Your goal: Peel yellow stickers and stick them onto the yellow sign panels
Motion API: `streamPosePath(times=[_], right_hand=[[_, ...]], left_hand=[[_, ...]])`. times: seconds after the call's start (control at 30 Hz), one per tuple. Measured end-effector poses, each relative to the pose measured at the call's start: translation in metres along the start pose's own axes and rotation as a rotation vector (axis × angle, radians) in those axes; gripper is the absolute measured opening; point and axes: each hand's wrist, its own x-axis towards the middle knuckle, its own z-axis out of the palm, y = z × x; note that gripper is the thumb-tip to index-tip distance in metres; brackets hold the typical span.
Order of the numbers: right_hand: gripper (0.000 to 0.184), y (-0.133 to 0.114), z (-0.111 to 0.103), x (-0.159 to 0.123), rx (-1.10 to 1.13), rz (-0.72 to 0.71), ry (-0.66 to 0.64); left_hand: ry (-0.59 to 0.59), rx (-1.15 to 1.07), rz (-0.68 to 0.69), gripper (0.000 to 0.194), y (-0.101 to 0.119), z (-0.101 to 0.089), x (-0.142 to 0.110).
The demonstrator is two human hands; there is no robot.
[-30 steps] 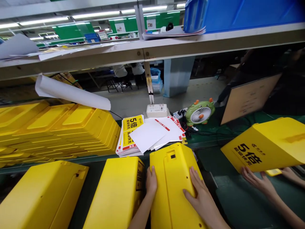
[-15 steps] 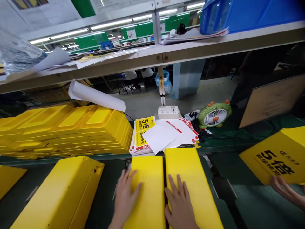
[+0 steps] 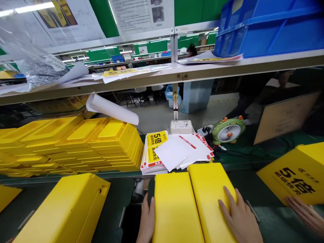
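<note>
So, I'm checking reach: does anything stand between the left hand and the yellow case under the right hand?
Yes: another yellow plastic case lies between them. The left hand is at its left side; the right hand rests on the neighbouring yellow plastic case, just beyond it.

Bright, even light fell from white fluorescent ceiling strips [image 3: 101, 49], shadows were faint, glare lay on a clear plastic bag [image 3: 37, 65], wide-angle distortion bowed a long pale metal shelf [image 3: 162, 75] toward the edges

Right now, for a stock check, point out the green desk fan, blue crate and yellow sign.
Green desk fan [image 3: 225, 133], head view, grille.
Blue crate [image 3: 272, 35], head view, side wall.
Yellow sign [image 3: 154, 141], head view, printed face.
</note>
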Motion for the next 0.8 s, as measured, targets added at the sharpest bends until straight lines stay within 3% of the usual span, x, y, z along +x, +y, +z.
streamPosePath(times=[0.07, 0.13, 0.23, 0.3, 0.4, 0.5, 0.57, 0.7, 0.8], right_hand=[[0.06, -0.001, 0.001, 0.0, 0.015, -0.003, 0.001], [0.06, 0.001, 0.004, 0.001, 0.038, 0.007, 0.003], [0.06, 0.007, 0.012, 0.002, 0.071, 0.023, 0.013], [0.058, 0.01, 0.018, 0.005, 0.095, 0.034, 0.043], [0.046, 0.004, 0.018, 0.017, 0.139, -0.045, 0.202], [0.037, -0.03, 0.005, 0.04, 0.23, -0.261, 0.306], [0.035, -0.065, -0.008, 0.064, 0.288, -0.359, 0.222], [0.039, -0.127, -0.023, 0.122, 0.222, -0.441, -0.103], [0.056, -0.148, -0.017, 0.164, 0.111, -0.471, -0.23]], left_hand=[[0.055, 0.213, 0.225, 0.052, 0.017, -0.011, 0.05], [0.042, 0.336, 0.347, 0.052, 0.036, -0.022, 0.101], [-0.074, 0.494, 0.474, 0.051, 0.059, -0.036, 0.159], [-0.167, 0.582, 0.517, 0.037, 0.069, -0.043, 0.18], [-0.267, 0.688, 0.548, 0.024, 0.08, -0.051, 0.193], [-0.319, 0.773, 0.596, 0.032, 0.094, -0.047, 0.196], [-0.333, 0.801, 0.636, 0.054, 0.105, -0.033, 0.195], [-0.41, 0.795, 0.738, 0.095, 0.123, 0.016, 0.19], [-0.466, 0.758, 0.773, 0.085, 0.133, 0.047, 0.187]])
